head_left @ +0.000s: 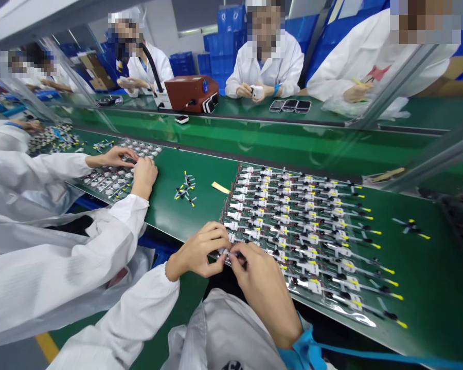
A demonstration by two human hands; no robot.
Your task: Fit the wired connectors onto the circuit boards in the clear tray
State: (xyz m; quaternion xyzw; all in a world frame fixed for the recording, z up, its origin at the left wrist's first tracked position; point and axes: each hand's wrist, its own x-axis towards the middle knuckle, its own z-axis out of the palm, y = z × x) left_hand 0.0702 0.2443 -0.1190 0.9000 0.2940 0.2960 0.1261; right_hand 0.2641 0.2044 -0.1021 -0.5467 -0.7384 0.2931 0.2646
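Observation:
Both of my hands meet at the near left corner of a clear plastic tray (364,319). The tray carries rows of small white parts (314,286) with thin grey stems, black pieces and yellow tips. My left hand (204,250) pinches thumb against fingers at the tray's edge. Close beside it, my right hand (264,288) has its thumb and fingers drawn together, with a blue band at the wrist. Whatever lies between the fingertips is small and mostly hidden. Thin dark wires (231,192) run along the tray's left side.
Loose yellow-tipped pieces lie in a small pile (185,191) and singly (412,226) on the green table (165,208). A yellowish strip (220,188) rests by the tray. At left, a co-worker's hands (139,172) work over another tray. A metal frame (393,85) stands ahead.

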